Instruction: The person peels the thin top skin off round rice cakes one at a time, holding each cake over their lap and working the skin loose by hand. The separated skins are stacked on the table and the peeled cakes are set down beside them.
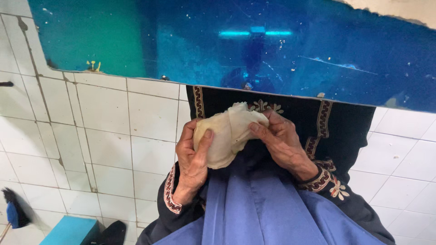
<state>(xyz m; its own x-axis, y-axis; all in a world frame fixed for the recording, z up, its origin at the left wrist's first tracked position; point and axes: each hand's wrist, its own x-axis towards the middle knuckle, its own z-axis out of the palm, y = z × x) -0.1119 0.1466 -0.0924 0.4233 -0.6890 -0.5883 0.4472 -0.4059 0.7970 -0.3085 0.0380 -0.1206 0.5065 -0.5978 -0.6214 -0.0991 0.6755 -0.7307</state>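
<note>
Head view: both hands hold one pale, cream-coloured piece of dough [229, 134], thin and folded over on itself, raised in front of the person's chest; the left hand [193, 156] grasps its left edge with the thumb pressed flat on the front; the right hand [281, 140] closes on its right edge, thumb on the front, fingers curled behind. Directly behind the dough hangs a dark embroidered cloth [336, 124] with a red and cream border; below the dough falls a blue apron [254, 213], and dark sleeves with patterned cuffs cover both wrists. Above the dough lies a glossy blue and green surface [181, 41], speckled with small crumbs; whether it is a bench or a tank I cannot tell. Left of the dough spreads a white tiled floor [104, 131]; far below-left of the dough sits a turquoise box [68, 229], its contents not visible, just beside a dark shoe [111, 233].
</note>
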